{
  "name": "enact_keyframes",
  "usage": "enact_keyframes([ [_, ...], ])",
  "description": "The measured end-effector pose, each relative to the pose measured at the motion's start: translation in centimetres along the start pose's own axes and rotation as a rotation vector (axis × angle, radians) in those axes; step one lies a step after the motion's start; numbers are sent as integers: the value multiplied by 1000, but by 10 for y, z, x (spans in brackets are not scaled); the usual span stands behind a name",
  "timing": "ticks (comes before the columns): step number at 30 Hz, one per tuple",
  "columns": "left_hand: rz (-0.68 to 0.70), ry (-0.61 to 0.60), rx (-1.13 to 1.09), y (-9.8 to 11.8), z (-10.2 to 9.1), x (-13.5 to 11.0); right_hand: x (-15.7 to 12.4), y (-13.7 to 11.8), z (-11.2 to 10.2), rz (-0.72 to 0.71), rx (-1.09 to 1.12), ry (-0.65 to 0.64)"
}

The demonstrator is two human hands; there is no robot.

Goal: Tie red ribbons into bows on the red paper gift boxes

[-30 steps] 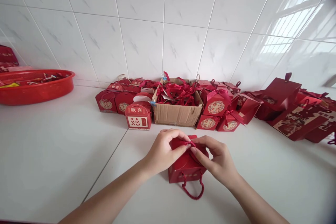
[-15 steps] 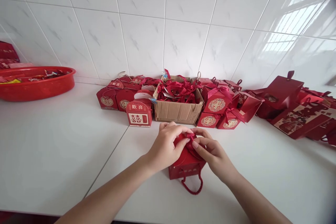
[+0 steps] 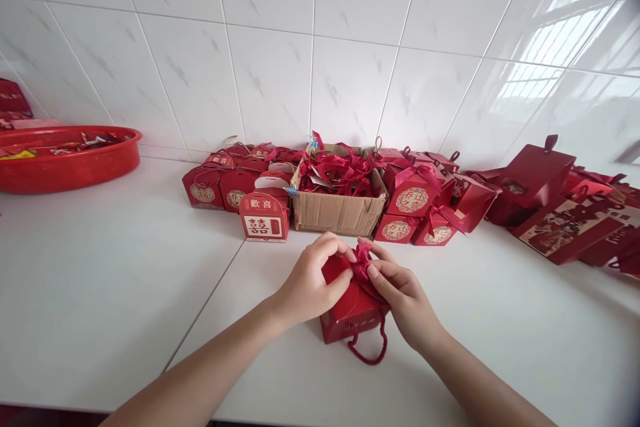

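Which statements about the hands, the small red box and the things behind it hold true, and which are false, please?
1. The left hand and right hand both pinch the ribbon atop the small red box. True.
2. The box's cord handle lies on the counter, on the person's side. True.
3. The cardboard box holds green ribbons. False: they are red.
4. The red basin stands far right. False: it stands far left.
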State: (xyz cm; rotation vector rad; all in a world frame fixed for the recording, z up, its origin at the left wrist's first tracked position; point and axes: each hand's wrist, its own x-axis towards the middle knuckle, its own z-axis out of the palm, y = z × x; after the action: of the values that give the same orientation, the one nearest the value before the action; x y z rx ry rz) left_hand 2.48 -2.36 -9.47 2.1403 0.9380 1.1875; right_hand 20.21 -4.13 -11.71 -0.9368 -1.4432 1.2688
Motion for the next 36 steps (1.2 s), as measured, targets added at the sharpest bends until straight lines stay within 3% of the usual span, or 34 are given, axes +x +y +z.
enact_keyframes([
  [4,-7,-50,80,4,0,-1,-1,1,0,-14,-6,16],
  [10,-31,-11,156,2,7,-1,-2,-3,1,-2,-92,-44],
  [17,-73,-57,-62,5,-9,1,-3,-3,0,2,-50,-66],
  [26,-85,-87,-21,-2,-11,4,-4,-6,-3,14,-105,-65],
  [32,-133,-172,-42,-1,-16,3,6,-4,-17,-47,-187,39],
  [36,-150,-246,-83,0,-20,7,23,-3,-28,-219,-368,-120],
])
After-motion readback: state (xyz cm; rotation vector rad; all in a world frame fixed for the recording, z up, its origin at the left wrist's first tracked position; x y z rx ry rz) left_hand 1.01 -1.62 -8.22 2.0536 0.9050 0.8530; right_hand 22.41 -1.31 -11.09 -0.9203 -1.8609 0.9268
